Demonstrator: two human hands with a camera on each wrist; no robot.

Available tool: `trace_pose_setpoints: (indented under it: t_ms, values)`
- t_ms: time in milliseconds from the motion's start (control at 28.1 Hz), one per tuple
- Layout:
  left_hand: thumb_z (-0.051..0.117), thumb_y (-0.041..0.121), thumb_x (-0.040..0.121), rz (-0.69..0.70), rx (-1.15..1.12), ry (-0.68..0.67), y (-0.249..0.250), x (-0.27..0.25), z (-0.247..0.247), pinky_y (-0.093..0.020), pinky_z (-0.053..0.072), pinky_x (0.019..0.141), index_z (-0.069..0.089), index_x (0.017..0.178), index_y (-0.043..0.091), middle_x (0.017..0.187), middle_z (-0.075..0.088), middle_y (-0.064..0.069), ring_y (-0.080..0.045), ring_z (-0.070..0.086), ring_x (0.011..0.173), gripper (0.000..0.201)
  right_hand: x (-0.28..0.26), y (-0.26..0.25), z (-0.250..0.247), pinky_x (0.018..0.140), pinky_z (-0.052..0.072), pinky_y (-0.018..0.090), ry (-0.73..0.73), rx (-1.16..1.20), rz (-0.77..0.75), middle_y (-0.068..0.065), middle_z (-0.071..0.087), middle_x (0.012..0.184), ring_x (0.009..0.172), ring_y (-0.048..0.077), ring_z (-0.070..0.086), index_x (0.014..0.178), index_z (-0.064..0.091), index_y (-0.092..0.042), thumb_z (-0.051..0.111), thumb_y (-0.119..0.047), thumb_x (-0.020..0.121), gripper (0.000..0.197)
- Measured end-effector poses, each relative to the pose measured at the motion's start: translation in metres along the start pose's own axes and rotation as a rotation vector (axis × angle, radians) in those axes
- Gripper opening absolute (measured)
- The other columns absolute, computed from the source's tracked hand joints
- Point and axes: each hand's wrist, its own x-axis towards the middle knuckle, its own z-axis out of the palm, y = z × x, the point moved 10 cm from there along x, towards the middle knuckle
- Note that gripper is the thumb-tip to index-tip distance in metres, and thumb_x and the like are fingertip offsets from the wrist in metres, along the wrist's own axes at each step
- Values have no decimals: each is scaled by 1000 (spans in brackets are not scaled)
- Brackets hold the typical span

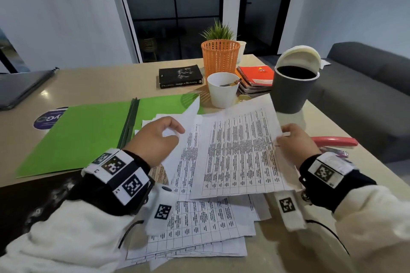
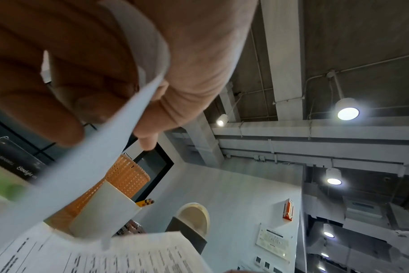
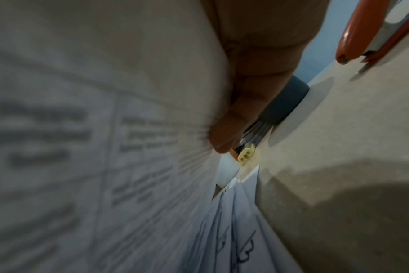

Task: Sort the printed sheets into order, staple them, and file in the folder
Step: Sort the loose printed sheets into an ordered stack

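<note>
— What have your hands got?
— My left hand [image 1: 155, 137] pinches 1 blank-backed sheet [image 1: 185, 126]; my right hand [image 1: 296, 142] grips a printed sheet [image 1: 241, 150].
— The folder [image 1: 84, 133]?
— Open on the table [image 1: 366, 217], left of the loose pile [image 1: 199, 226].

Your open folder [image 1: 84, 135] lies left of the loose sheets [image 1: 199, 224]; the stapler [image 1: 337, 141] sits right, the cup [image 1: 221, 90] behind them.
</note>
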Motion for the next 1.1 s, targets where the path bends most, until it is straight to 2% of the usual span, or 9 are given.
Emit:
trace_pose_setpoints:
  t_ms: [178,356,534,641,713,748,855,926,1104]
  values:
    - [48,6,86,28,-13,30,4,-1,-10,-14,29,36,57,91,28,86,54,17,-11,32,37,25,-5,2,4,62,46,31,-36,-30,17,2,60,76,69,21,59,104,52,-20,46,-13,89,18]
    - [46,7,87,25,-1,-73,10,-3,18,-16,27,34,58,95,27,82,61,8,-7,28,30,24,-14,-14,48,64,54,36,-209,173,33,14,61,85,72,27,60,107,50,-18,48,-5,87,24]
    - [42,9,91,-2,45,-180,1,-7,50,-14,31,37,61,113,31,127,58,-2,-5,34,31,36,-25,-36,91,80,57,49,-388,138,-3,16,66,98,90,33,68,94,50,-23,43,-7,88,19]
    - [46,13,90,27,105,-232,1,-12,63,-15,42,68,62,116,30,137,52,3,-5,59,74,35,-32,-39,108,80,57,47,-435,129,1,17,63,106,95,33,66,103,51,-19,43,-6,89,21]
    - [54,22,90,27,120,-238,0,-13,68,-19,37,89,66,109,29,128,55,10,-6,54,107,24,-36,-40,118,81,58,45,-463,147,13,16,63,103,91,31,66,106,51,-17,44,-4,89,23]
    - [58,28,89,14,119,-238,-2,-13,70,-20,37,90,69,104,27,120,59,11,-6,54,107,19,-38,-41,122,80,58,43,-476,163,17,15,63,98,85,29,66,107,51,-17,45,-3,88,23]
    - [65,43,82,-9,143,-256,-7,-11,80,-25,45,66,73,79,15,77,66,4,-9,60,68,29,-46,-46,128,74,58,39,-527,207,27,12,60,84,70,23,60,110,49,-14,45,-1,90,24]
    - [67,48,79,-29,190,-264,-9,-9,84,-23,32,47,67,64,10,50,47,3,-7,42,41,40,-55,-52,128,67,57,35,-598,237,15,12,57,79,65,21,58,112,47,-13,45,0,92,24]
    - [72,58,67,-72,258,-272,-8,-9,94,-24,27,46,44,46,19,41,33,6,-10,32,39,52,-73,-57,125,52,52,27,-752,311,-2,6,53,64,43,13,53,109,50,-12,42,3,93,23]
